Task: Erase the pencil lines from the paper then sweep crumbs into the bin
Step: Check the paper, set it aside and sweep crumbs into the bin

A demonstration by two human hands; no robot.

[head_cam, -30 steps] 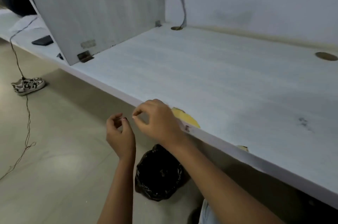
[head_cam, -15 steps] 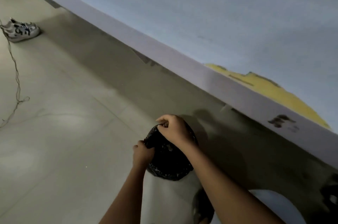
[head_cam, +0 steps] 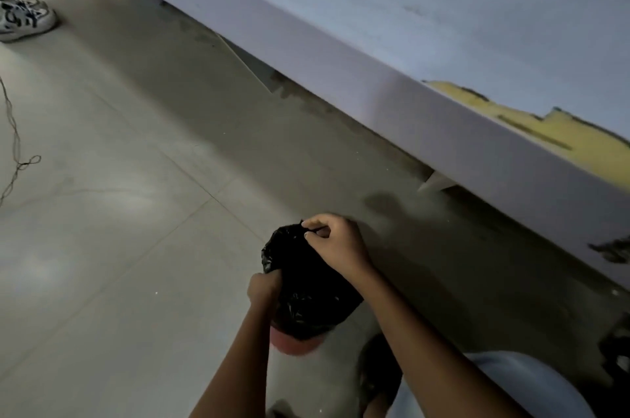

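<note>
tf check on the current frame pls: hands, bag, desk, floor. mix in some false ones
1. The left hand and right hand both hold the black bag. True.
2. The bag sits on top of the desk. False: it is down by the floor, below the desk's front edge.
3. A patterned shoe lies on the floor at upper left. True.
4. The desk's front edge is intact all along. False: a chipped patch shows yellow at right.
5. The right hand lies flat and open. False: its fingers pinch the bag's far rim.
</note>
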